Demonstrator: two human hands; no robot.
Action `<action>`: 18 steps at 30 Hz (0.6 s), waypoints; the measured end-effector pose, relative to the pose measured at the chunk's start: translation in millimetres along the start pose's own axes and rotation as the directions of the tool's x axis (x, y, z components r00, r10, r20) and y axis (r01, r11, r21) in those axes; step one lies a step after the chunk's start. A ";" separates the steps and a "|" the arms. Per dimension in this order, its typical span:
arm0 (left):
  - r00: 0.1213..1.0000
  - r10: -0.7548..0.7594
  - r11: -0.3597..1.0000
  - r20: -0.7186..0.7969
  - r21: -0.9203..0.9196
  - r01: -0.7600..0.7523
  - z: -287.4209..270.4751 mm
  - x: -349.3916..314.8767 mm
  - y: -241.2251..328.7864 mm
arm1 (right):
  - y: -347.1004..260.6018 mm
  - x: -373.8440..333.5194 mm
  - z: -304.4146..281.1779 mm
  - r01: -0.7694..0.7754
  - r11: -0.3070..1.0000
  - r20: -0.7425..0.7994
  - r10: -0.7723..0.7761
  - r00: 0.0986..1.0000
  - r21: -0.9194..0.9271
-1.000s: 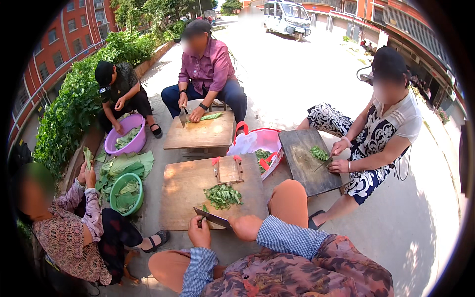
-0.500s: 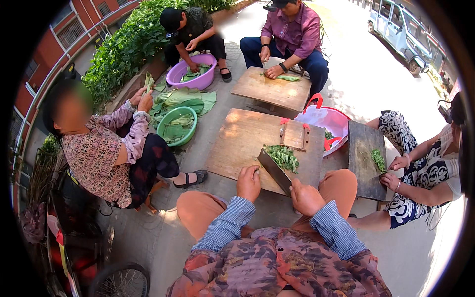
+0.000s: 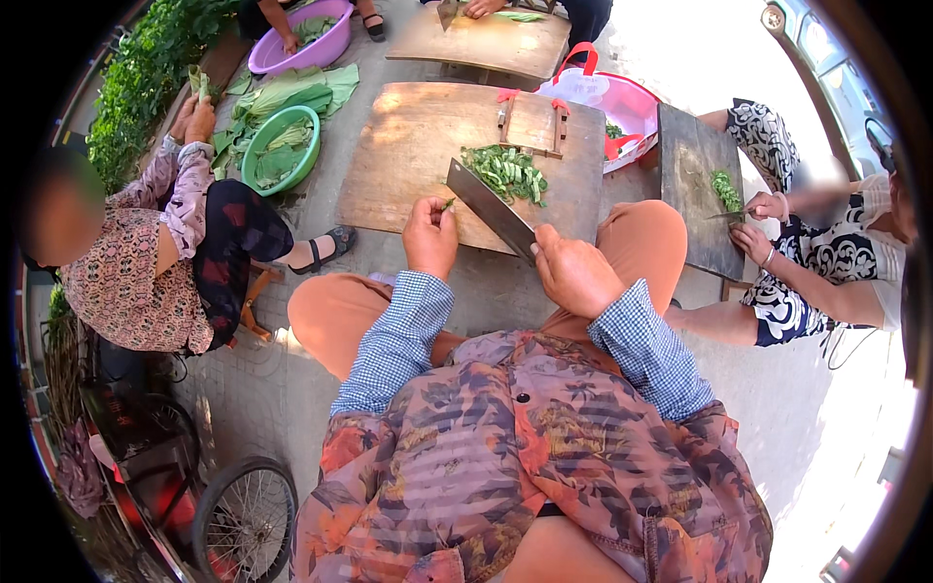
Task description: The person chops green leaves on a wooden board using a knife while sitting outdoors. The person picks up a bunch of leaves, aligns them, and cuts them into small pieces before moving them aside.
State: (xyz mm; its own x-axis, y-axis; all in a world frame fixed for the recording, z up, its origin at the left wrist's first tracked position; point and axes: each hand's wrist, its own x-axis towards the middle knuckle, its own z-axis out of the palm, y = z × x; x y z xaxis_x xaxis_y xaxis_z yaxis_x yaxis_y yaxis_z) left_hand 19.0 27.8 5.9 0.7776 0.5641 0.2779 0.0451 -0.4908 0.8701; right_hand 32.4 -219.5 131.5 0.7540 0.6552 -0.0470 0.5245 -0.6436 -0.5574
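My right hand [image 3: 575, 274] is wrapped round the handle of a cleaver [image 3: 491, 207], its broad dark blade slanting up and left over the near edge of a wooden board [image 3: 398, 146]. Just left of the blade, my left hand [image 3: 431, 238] is closed in a pinch at that same edge. A small bit of green stem [image 3: 447, 205] pokes out between thumb and finger. Beyond the blade lies a pile of chopped green leaves [image 3: 505, 175] on the board. Behind the pile rests a small wooden frame [image 3: 533, 124] with red ends.
A pink tub [image 3: 637, 102] with a bag in it stands beyond the board. Right, a person cuts greens on a dark board [image 3: 695, 185]. Left, a seated person holds a stalk near a green basin [image 3: 313, 146]. Further off are a purple basin [image 3: 335, 37] and another cutting board [image 3: 486, 44].
The view has tilted down and shifted, so the whole scene sits higher and further left. Both hands stay at the board's near edge, and the cleaver remains in my right hand.
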 end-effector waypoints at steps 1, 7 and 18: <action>1.000 -0.002 1.000 0.006 0.007 0.002 -0.3 0.1 -0.7 | -0.5 -0.5 0.2 0.001 1.000 0.002 -0.001 1.000 -0.002; 1.000 -0.014 0.999 0.011 -0.049 0.015 -0.9 0.4 -4.8 | -2.5 -4.6 4.4 -0.002 1.000 0.030 0.002 1.000 -0.029; 1.000 0.013 1.000 0.023 -0.005 -0.013 -0.8 0.7 -2.4 | -5.4 -8.7 -2.6 0.009 1.000 0.043 -0.009 0.999 -0.006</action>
State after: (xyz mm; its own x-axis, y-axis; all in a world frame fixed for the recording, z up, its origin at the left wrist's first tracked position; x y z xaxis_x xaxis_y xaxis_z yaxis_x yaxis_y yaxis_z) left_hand 18.9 29.9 4.4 0.7924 0.5419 0.2799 0.0318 -0.4949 0.8683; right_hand 24.0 -222.7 137.0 0.7317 0.6772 -0.0774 0.5337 -0.6398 -0.5529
